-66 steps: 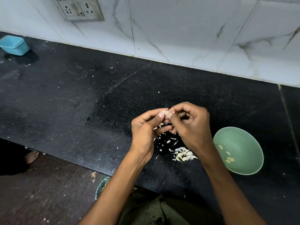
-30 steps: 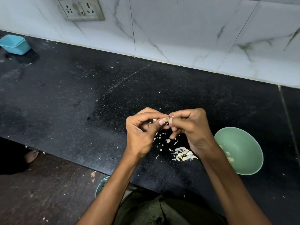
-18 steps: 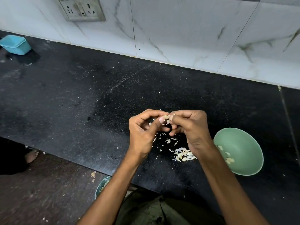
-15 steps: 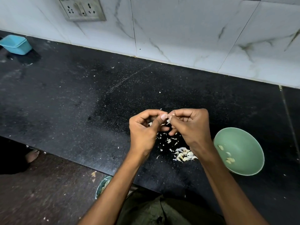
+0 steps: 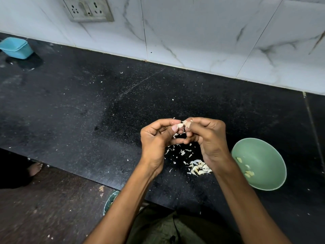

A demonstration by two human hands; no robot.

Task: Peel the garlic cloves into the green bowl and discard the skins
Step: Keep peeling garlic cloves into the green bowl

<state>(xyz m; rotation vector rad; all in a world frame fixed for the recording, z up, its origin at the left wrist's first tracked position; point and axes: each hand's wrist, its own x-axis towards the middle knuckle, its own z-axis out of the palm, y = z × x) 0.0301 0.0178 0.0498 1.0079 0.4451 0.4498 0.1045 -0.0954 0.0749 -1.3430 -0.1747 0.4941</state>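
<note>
Head view: left hand (image 5: 154, 140) and right hand (image 5: 209, 138) both pinch a garlic clove (image 5: 181, 125) above scattered skins (image 5: 198, 167), green bowl (image 5: 270, 155) just beside, blue tub (image 5: 16, 47) far left

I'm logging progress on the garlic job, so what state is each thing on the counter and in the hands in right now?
garlic clove: partly skinned, pinched between both hands above the counter.
left hand: grips the clove.
right hand: pinches the clove's skin.
green bowl: upright, a few peeled cloves inside.
skins: loose pile on the counter.
blue container: upright, far left.
</note>
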